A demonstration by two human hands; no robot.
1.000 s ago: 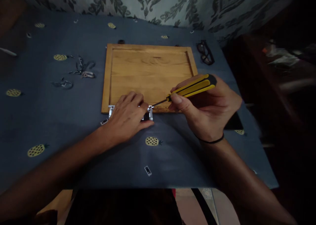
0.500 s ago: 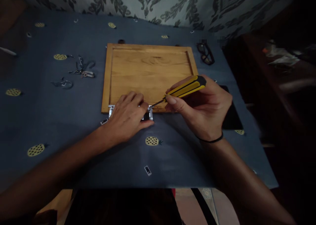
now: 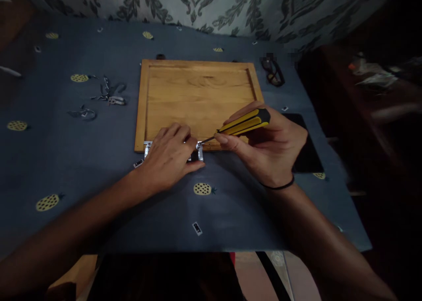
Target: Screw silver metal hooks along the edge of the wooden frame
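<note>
A framed wooden board [image 3: 198,96] lies flat on the table. Along its near edge sits a shiny metal fitting [image 3: 201,154], and the middle of it is hidden beneath my left hand [image 3: 169,158]. That hand presses the fitting to the board, fingers curled over it and thumb along its near side. My right hand [image 3: 278,144] grips a screwdriver [image 3: 245,122] with a yellow and black handle. The slanted shaft runs down to the fitting's right end, where the tip appears to touch. Whether a screw is under the tip is too small to tell.
Pliers [image 3: 115,99] and other small tools lie left of the board. Eyeglasses [image 3: 273,72] rest at the back right, and a dark flat tablet-like object [image 3: 308,153] is partly behind my right hand. A blue pineapple-print cloth [image 3: 148,222] covers the table; a patterned curtain [image 3: 198,6] hangs behind.
My right hand and the screwdriver have shifted slightly left, with the handle a little lower. The left hand stays in place on the metal fitting.
</note>
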